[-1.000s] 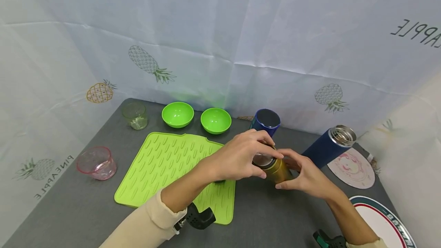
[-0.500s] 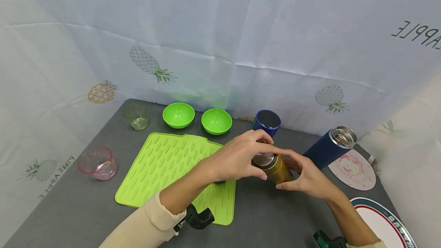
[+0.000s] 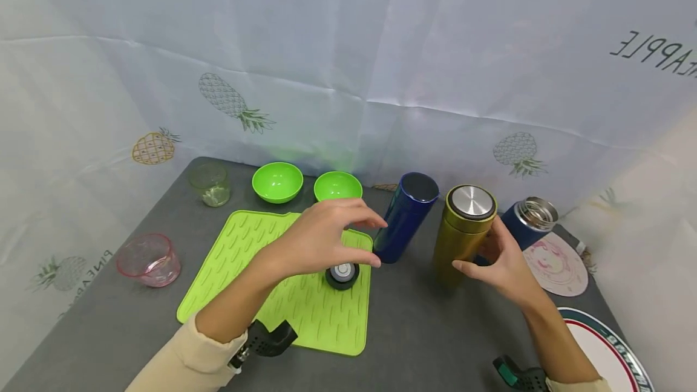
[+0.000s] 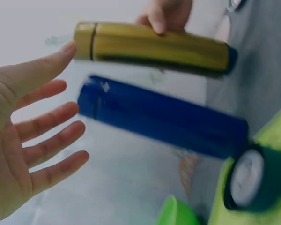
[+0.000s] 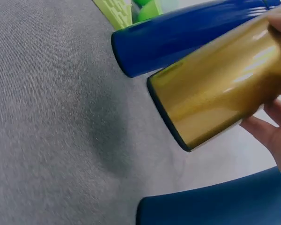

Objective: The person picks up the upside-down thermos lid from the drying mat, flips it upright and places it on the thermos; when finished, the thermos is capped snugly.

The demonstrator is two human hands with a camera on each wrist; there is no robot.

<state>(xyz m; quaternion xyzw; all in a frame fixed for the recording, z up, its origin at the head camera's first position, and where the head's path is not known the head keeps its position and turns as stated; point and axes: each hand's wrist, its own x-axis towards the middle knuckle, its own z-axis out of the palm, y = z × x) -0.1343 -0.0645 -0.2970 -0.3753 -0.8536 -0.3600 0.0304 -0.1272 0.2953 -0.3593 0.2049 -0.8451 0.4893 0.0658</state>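
Observation:
My right hand [image 3: 506, 265] grips a gold thermos [image 3: 457, 241] with a silver-topped lid, fingers and thumb round its side. It stands upright, and its base [image 5: 171, 115] looks slightly raised off the grey table in the right wrist view. Beside the blue flask [image 3: 400, 225], my left hand [image 3: 321, 238] has its fingers and thumb spread apart, holding nothing. In the left wrist view the fingertips lie close to the top of that flask [image 4: 159, 115]. Below the left hand, a round black lid with a silver centre [image 3: 342, 276] lies on the lime-green mat [image 3: 321, 319].
An uncapped navy bottle [image 3: 523, 231] stands behind my right hand, near a pink-patterned round mat [image 3: 561, 268] and a white plate [image 3: 593, 343]. Two green bowls [image 3: 278, 183] stand at the back. A greenish glass [image 3: 211, 186] and a pink glass [image 3: 152, 262] are at left.
Both hands were together on the gold thermos's top and side. My left hand has let go and moved left; the right hand has brought the thermos more upright and rightward, next to the navy bottle.

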